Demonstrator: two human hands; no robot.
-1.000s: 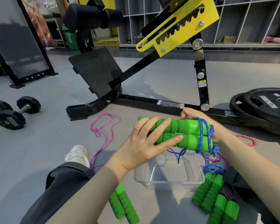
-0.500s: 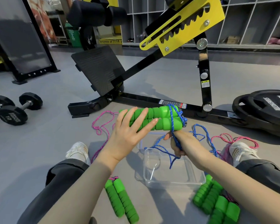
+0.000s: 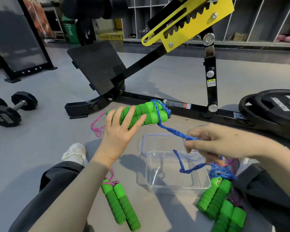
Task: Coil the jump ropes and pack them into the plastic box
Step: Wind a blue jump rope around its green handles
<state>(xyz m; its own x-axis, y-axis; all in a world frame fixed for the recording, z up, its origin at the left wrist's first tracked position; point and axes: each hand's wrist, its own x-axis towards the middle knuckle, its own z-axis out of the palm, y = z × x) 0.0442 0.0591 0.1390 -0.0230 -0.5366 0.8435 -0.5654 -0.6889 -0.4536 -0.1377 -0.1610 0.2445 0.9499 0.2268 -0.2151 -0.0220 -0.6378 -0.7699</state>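
A: The left hand (image 3: 119, 131) lies across the paired green handles (image 3: 151, 113), fingers nearly straight, thumb hidden beneath, holding them off the floor.

B: And the right hand (image 3: 216, 144)?

A: It pinches the blue rope (image 3: 167, 129), taut from a few wraps at the handle ends. Slack loops over the clear plastic box (image 3: 147, 164), which holds no rope yet.

B: Risk?

A: Probably that slack snagging the tangled rope pile (image 3: 221, 171) beside the box. Loose tension could also let the wraps slide off.

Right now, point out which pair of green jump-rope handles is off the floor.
The blue-roped pair held by the left hand; the other pairs lie on the floor.
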